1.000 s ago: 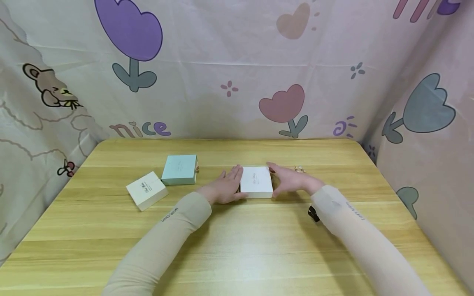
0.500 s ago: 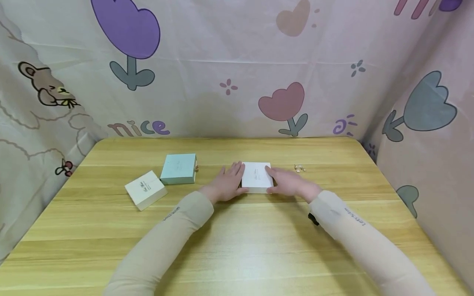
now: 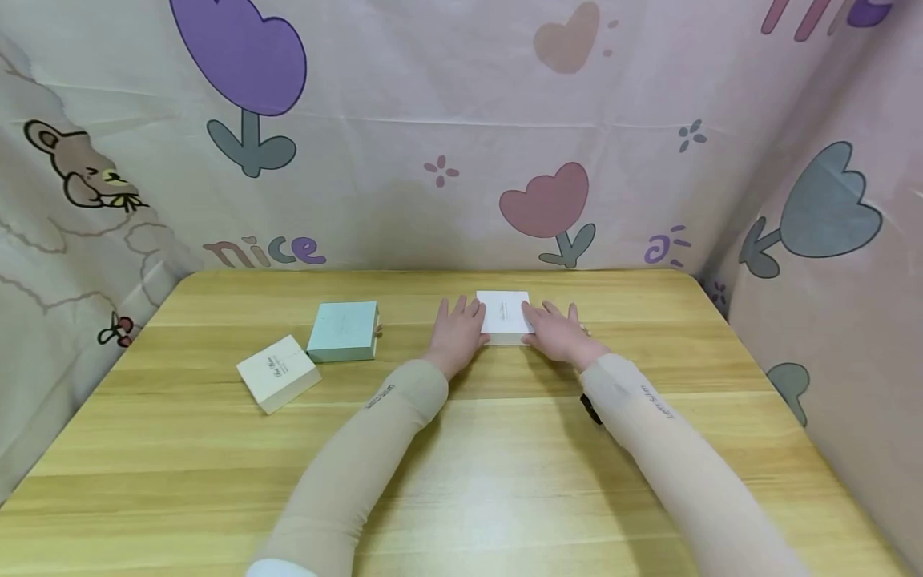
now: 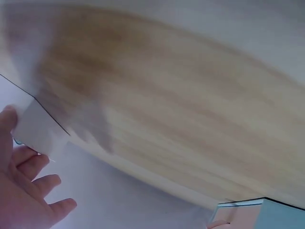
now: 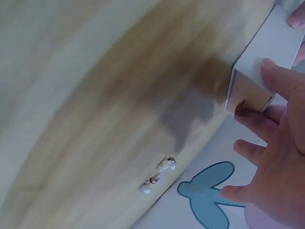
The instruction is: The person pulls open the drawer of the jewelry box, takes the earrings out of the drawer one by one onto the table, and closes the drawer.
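Toward the back of the table, a small white lettered gift box (image 3: 505, 312) sits between both hands. My left hand (image 3: 457, 332) grips its left end, thumb and index finger against it and other fingers spread. My right hand (image 3: 558, 332) pinches the opposite end, with the thumb on the front face. The right wrist view shows a beige drawer end with a brown ribbon tab (image 5: 239, 109) beside the index finger. Small jewelry pieces with pearl-like beads (image 5: 159, 174) lie near that hand; in the head view they are mostly hidden behind it.
To the left stand a pale teal box (image 3: 344, 330) with a ribbon tab and a cream box (image 3: 279, 373) set at an angle, nearly touching. The wooden table (image 3: 461, 489) ends at a printed cloth backdrop (image 3: 375, 184).
Both hands have moved the white box away from me, toward the back edge and slightly right. The right fingers have come further onto its end. The teal and cream boxes stay put.
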The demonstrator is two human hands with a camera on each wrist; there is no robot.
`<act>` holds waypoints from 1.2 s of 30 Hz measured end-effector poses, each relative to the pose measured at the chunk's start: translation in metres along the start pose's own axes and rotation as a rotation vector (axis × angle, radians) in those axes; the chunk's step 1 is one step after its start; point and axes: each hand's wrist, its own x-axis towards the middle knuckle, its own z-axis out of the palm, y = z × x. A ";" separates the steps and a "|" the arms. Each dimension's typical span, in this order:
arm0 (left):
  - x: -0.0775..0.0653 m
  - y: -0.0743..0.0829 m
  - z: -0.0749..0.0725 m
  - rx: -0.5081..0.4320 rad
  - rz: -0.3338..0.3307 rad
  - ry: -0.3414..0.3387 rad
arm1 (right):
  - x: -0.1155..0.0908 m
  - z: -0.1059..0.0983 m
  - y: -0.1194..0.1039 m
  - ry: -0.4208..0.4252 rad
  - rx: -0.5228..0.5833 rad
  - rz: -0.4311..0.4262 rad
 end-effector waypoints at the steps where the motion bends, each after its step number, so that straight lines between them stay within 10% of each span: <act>1: 0.001 -0.001 0.000 -0.002 -0.013 0.005 | 0.002 -0.001 -0.001 0.000 0.006 0.002; 16: 0.001 -0.016 0.001 -0.121 -0.086 -0.060 | 0.018 0.005 -0.006 -0.035 0.135 0.077; 29: -0.053 -0.119 -0.015 -0.337 -0.265 -0.122 | -0.004 -0.009 0.007 0.104 0.108 0.010; 36: -0.067 -0.131 -0.008 -0.414 -0.403 -0.276 | -0.013 -0.012 0.011 0.118 0.067 0.009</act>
